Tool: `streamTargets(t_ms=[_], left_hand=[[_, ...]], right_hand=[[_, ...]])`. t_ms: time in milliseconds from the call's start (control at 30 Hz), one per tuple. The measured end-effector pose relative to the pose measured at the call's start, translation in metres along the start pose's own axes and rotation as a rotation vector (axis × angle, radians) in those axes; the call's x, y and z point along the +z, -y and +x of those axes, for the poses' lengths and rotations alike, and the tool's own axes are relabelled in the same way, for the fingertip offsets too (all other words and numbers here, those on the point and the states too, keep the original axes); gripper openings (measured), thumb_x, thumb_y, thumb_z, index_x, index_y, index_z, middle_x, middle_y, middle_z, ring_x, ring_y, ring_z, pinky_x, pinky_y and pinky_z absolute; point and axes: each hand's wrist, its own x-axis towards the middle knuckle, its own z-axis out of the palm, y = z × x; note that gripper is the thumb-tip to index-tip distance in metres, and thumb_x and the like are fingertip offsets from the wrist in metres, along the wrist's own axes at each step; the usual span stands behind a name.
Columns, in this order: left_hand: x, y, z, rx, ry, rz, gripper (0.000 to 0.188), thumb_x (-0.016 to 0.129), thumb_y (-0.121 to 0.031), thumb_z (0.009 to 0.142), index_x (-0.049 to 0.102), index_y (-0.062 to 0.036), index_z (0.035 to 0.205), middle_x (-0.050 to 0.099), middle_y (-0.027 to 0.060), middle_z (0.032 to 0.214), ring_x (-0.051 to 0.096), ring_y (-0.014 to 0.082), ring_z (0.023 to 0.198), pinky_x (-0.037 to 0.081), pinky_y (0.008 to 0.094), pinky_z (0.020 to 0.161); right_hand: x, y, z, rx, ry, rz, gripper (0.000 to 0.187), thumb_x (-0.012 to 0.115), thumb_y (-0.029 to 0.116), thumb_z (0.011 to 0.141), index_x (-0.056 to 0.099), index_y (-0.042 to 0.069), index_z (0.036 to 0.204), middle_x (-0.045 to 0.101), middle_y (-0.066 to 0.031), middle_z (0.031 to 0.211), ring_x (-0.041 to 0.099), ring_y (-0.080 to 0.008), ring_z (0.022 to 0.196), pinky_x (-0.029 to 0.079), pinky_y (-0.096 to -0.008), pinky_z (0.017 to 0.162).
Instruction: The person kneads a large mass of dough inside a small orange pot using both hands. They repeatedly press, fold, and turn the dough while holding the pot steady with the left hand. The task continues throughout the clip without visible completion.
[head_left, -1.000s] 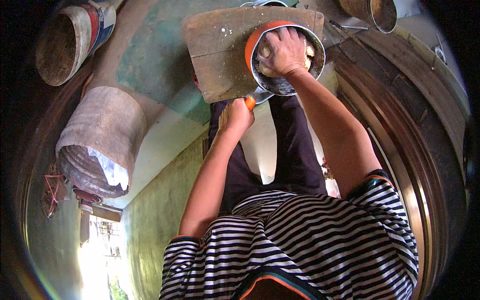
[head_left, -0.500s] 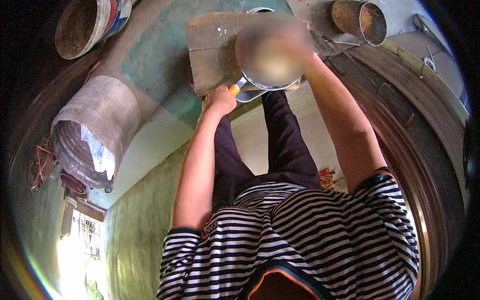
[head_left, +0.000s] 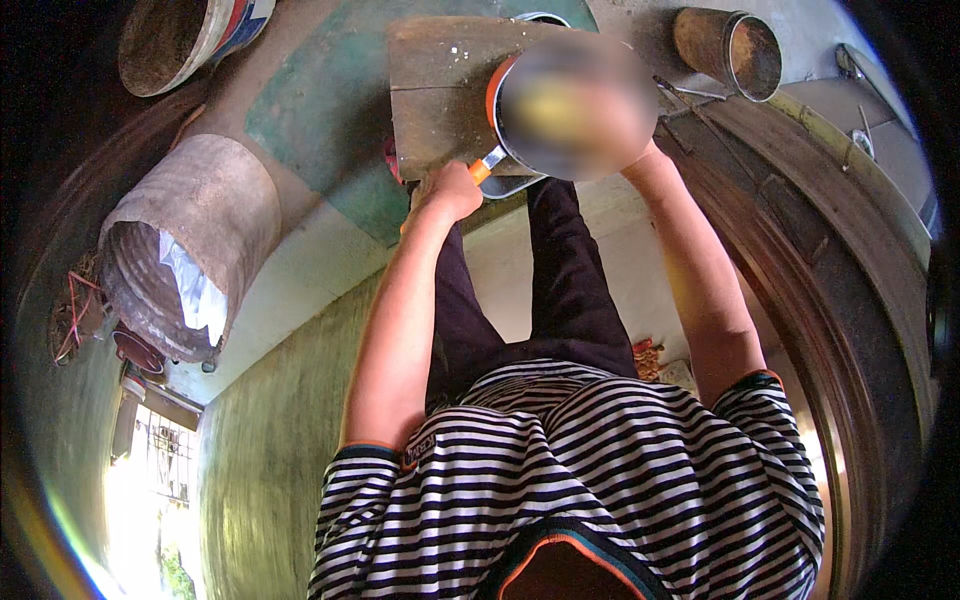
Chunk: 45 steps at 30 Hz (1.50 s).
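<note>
My left hand point(head_left: 450, 190) is closed around the orange handle of a frying pan point(head_left: 493, 98), whose orange outer side shows along its left edge. The pan is over a worn wooden board point(head_left: 430, 120). My right hand point(head_left: 622, 125) reaches over the right side of the pan; a blur covers it, so its fingers and anything in them are hidden. Something pale yellow point(head_left: 545, 108) shows through the blur inside the pan, its kind unclear.
A large grey ribbed drum point(head_left: 200, 215) lies at the left with a whitish sheet inside. A bucket point(head_left: 165, 45) is at the far left, and a rusty can point(head_left: 730, 55) at the far right. Long dark boards point(head_left: 800, 190) run along the right.
The pan has shifted a little right and tilted, so more of its orange side shows. My right hand has come nearer and lower over its right side. My left hand keeps the handle.
</note>
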Motion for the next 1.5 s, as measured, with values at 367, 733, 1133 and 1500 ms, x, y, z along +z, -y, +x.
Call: streamTargets(t_ms=[367, 733, 1133, 1500], left_hand=[[0.025, 0.019, 0.015, 0.072, -0.099, -0.098, 0.028, 0.069, -0.022, 0.082, 0.069, -0.0021, 0.101, 0.068, 0.0248, 0.098, 0.067, 0.0397, 0.095, 0.052, 0.0467, 0.083], [0.010, 0.006, 0.001, 0.092, -0.106, -0.089, 0.028, 0.069, -0.023, 0.081, 0.069, -0.0052, 0.103, 0.069, 0.0226, 0.097, 0.067, 0.0392, 0.092, 0.052, 0.0478, 0.080], [0.010, 0.003, -0.001, 0.110, -0.104, -0.096, 0.020, 0.064, -0.020, 0.081, 0.069, -0.0026, 0.091, 0.067, 0.0247, 0.092, 0.065, 0.0437, 0.089, 0.051, 0.0511, 0.076], [0.011, 0.005, 0.000, 0.120, -0.099, -0.075, 0.022, 0.070, -0.023, 0.079, 0.069, -0.0035, 0.090, 0.068, 0.0243, 0.090, 0.066, 0.0432, 0.087, 0.052, 0.0508, 0.077]], right_hand=[[0.083, -0.013, -0.036, -0.275, -0.516, -0.191, 0.044, 0.065, 0.026, 0.083, 0.058, 0.011, 0.123, 0.057, -0.0121, 0.123, 0.055, -0.0314, 0.111, 0.046, -0.0485, 0.093], [0.116, -0.030, -0.005, -0.346, -0.546, -0.140, 0.041, 0.062, 0.022, 0.082, 0.059, 0.009, 0.121, 0.060, -0.0109, 0.120, 0.056, -0.0305, 0.112, 0.045, -0.0484, 0.094], [0.103, -0.026, 0.023, -0.223, -0.119, -0.183, 0.054, 0.065, 0.045, 0.072, 0.057, 0.020, 0.119, 0.055, -0.0089, 0.114, 0.052, -0.0303, 0.110, 0.032, -0.0560, 0.099], [0.102, -0.028, 0.038, -0.209, -0.095, -0.180, 0.045, 0.072, 0.047, 0.068, 0.064, 0.023, 0.105, 0.054, -0.0042, 0.102, 0.053, -0.0258, 0.103, 0.038, -0.0482, 0.090]])
